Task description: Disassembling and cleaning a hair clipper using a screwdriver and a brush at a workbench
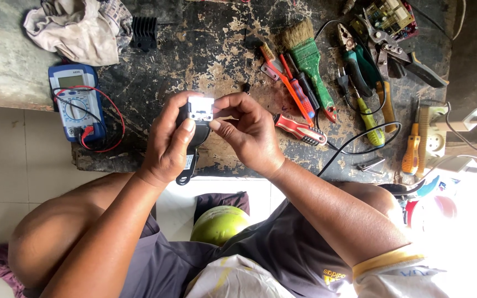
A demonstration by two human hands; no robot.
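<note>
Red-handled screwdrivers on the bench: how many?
2. One red-handled screwdriver lies beside the right hand; another lies left of the green brush. More may hide among the tools.

Between the left hand (168, 144) and right hand (248, 132), the hair clipper (193, 138) is matt black plastic with a bright metal blade (201, 108). Beneath them, the wooden workbench (205, 49) looks rough, its dark coating flaking.

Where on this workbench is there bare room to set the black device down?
Bare worn top lies between the black heatsink and the green brush, above the hands. Right of the brush, pliers, screwdrivers and cables crowd it.
</note>
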